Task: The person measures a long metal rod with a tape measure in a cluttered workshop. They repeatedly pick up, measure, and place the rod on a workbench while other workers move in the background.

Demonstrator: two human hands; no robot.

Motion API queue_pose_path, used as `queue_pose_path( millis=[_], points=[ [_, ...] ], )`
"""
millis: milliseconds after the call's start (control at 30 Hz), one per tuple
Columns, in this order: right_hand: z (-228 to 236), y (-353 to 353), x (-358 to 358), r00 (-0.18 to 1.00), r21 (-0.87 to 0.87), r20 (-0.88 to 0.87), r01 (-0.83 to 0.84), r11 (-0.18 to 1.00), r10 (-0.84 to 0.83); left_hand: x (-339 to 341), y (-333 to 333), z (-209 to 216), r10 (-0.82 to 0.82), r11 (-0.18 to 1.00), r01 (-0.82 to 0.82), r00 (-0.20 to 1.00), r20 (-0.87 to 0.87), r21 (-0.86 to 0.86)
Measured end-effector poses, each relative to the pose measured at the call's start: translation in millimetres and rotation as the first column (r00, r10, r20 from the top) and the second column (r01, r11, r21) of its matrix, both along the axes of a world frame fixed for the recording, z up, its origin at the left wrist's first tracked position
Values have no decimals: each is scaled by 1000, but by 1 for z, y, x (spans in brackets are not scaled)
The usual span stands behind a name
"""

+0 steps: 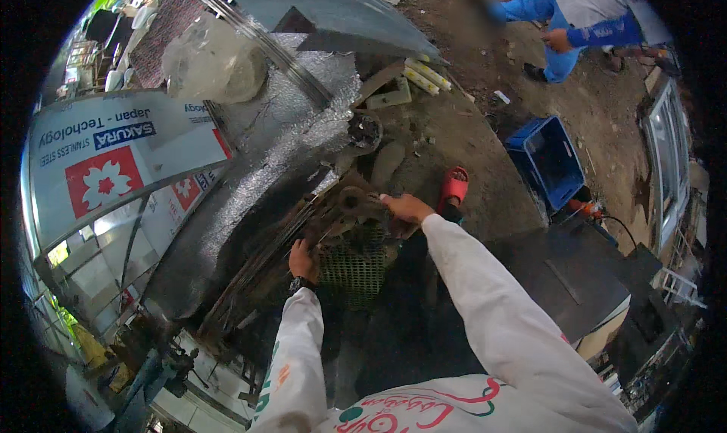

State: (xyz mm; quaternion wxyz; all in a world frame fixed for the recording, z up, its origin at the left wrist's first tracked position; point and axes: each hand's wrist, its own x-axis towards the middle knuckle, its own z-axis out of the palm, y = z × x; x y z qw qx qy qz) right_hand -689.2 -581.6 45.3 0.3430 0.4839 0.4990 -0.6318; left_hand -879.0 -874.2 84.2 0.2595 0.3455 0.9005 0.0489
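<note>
A green lattice plastic crate (pixel 353 270) is in front of me, with rusty brown metal pieces (pixel 350 203) at its far end. My left hand (pixel 301 262), a dark watch at its wrist, is beside the crate's left edge with its fingers curled. Past the far right corner, my right hand (pixel 410 209) is closed, its thumb and fingers against the rusty parts. Shadow and clutter hide exactly what either hand grips. Long thin metal strips (pixel 261 270) run down to the left of my left hand.
Crinkled silver foil sheeting (pixel 254 183) and a printed sheet-metal panel (pixel 113 141) fill the left. A blue crate (pixel 547 160) stands on the ground at right, near a dark tabletop (pixel 556 281). Another person (pixel 556 28) in blue is at the far right. A red sandal (pixel 453 188) shows beyond my right hand.
</note>
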Motion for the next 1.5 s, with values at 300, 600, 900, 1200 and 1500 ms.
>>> queue_pose_path(
  millis=[300,600,900,1200,1500],
  points=[
    [61,-38,3,976,-87,-16,213,973,-216,8,-3,-22,144,977,-146,989,19,159],
    [59,51,-42,746,84,-528,521,850,-406,14,-5,-17,197,938,-212,977,82,275],
    [64,15,-99,637,415,-736,156,896,230,41,35,-19,280,888,-280,958,54,365],
    [29,47,-28,631,944,-19,-244,221,775,78,82,-41,533,774,-513,844,55,370],
    [-17,92,-17,368,977,153,-193,-85,917,98,158,52,596,564,-679,729,338,470]
  ],
)
